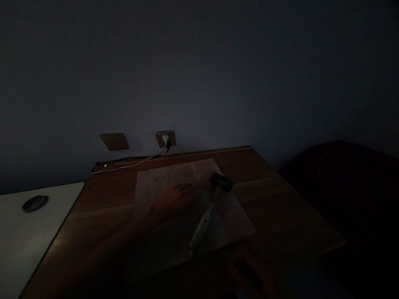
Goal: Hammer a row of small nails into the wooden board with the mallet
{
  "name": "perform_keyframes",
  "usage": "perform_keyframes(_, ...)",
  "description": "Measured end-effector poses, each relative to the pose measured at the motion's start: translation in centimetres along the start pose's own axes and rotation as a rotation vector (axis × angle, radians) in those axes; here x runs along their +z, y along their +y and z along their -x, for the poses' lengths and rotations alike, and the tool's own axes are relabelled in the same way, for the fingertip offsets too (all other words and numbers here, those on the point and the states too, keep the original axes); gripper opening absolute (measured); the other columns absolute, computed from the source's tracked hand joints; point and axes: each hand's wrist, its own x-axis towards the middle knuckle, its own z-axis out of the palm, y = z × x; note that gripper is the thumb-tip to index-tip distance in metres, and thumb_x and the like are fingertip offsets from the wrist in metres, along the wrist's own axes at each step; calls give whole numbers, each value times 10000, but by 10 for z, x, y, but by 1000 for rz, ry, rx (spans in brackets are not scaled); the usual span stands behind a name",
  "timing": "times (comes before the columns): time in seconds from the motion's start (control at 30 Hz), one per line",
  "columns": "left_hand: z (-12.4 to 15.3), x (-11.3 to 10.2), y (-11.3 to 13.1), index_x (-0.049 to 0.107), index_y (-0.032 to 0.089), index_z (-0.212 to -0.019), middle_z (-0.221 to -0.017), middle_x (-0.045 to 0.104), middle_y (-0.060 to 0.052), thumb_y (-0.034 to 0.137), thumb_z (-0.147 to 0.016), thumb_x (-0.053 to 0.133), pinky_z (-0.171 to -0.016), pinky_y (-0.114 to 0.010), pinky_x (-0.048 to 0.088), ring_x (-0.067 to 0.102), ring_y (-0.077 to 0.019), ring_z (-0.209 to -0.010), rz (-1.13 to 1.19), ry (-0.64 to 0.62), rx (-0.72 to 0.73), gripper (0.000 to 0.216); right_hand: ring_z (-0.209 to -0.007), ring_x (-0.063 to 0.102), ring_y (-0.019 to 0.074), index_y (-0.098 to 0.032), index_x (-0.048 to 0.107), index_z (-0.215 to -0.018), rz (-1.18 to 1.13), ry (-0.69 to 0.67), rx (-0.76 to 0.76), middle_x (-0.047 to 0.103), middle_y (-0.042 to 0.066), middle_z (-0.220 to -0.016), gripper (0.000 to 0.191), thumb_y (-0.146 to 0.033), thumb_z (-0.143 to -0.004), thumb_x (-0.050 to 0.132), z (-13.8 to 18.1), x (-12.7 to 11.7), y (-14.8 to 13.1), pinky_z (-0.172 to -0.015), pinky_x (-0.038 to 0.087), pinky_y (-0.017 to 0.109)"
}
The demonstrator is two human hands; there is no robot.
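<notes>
The picture is very dark. My left hand [181, 197] rests over a pale board [174, 174], its fingers bent and together. What they hold, if anything, is hidden. To its right lies a mallet on the board, with a black head [222, 182] toward the wall. Its handle [202, 226], which looks wrapped in something whitish, slants toward me. My right hand [251, 268] is low at the near side, just beyond the board's near right corner and apart from the mallet. Its fingers look curved, but shadow hides whether they hold anything.
A wooden table [280, 207] carries the board and meets a plain wall [202, 83]. A white cable [134, 164] runs along the back edge to a wall socket [171, 137]. At the left stands a white surface [18, 236] with a dark round piece [35, 203].
</notes>
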Motion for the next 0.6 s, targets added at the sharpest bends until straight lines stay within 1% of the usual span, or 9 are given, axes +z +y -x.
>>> perform_keyframes(0.03, -3, 3, 2, 659, 158, -1262, -1287, 702, -141, 143, -997, 586, -943, -405, 584, 696, -268, -1143, -16, -7, 8, 276, -826, 766, 270, -314, 779, -1045, 45, 70, -55, 814, 52, -900, 414, -617, -974, 507, -17, -5, -11, -743, 582, 338)
perform_keyframes(0.1, -7, 7, 4, 679, 142, -1215, -1256, 714, -150, 168, -1009, 577, -925, -423, 587, 709, -278, -1103, -36, -27, 20, 232, -801, 765, 271, -278, 732, -1277, 177, 116, -124, 818, 76, -938, 480, -587, -1005, 484, -54, -11, -34, -753, 569, 358)
perform_keyframes(0.13, -8, 9, 4, 688, 136, -1193, -1233, 721, -150, 174, -1012, 574, -926, -429, 585, 713, -278, -1086, -34, -33, 21, 217, -789, 763, 274, -251, 719, -1313, 245, 131, -153, 818, 94, -952, 493, -568, -1011, 492, -71, -12, -44, -761, 563, 369)
perform_keyframes(0.2, -8, 13, 2, 696, 128, -1176, -1212, 731, -143, 180, -1009, 584, -955, -441, 576, 713, -275, -1080, -13, -20, 12, 207, -890, 767, 314, -210, 709, -1338, 361, 157, -187, 811, 152, -1083, 496, -532, -1023, 502, -100, -11, -56, -758, 547, 384)
perform_keyframes(0.27, -6, 18, -2, 699, 130, -1184, -1209, 737, -131, 200, -1009, 597, -996, -448, 560, 704, -269, -1100, 20, 30, 4, 214, -840, 765, 327, -207, 716, -1327, 443, 149, -156, 816, 159, -1009, 493, -532, -1044, 475, -118, -5, -59, -682, 519, 375)
perform_keyframes(0.33, -4, 23, -6, 706, 144, -1181, -1203, 742, -116, 230, -1019, 597, -1039, -454, 539, 688, -263, -1132, 52, 102, -4, 213, -790, 756, 316, -219, 736, -1273, 497, 158, -137, 811, 145, -935, 464, -519, -1057, 455, -127, 1, -56, -650, 493, 361)
perform_keyframes(0.43, -1, 30, -9, 715, 181, -1155, -1180, 750, -86, 240, -1026, 597, -1141, -520, 469, 666, -256, -1176, 82, 170, -21, 184, -798, 739, 289, -235, 758, -1132, 493, 219, -151, 791, 121, -902, 370, -450, -1044, 471, -130, 6, -50, -688, 491, 354)
perform_keyframes(0.53, -3, 32, -8, 715, 209, -1117, -1102, 755, -57, 201, -1018, 609, -1209, -616, 377, 661, -250, -1167, 54, 149, 37, 145, -868, 722, 293, -231, 741, -1025, 348, 222, -150, 773, 114, -940, 269, -381, -975, 523, -131, 2, -42, -757, 510, 379)
perform_keyframes(0.6, -6, 29, -5, 714, 203, -1085, -1005, 746, -48, 153, -1013, 592, -1214, -638, 366, 675, -239, -1095, 0, 136, 78, 151, -935, 712, 291, -235, 717, -992, 171, 213, -147, 760, 101, -997, 242, -370, -947, 521, -134, -5, -34, -812, 525, 395)
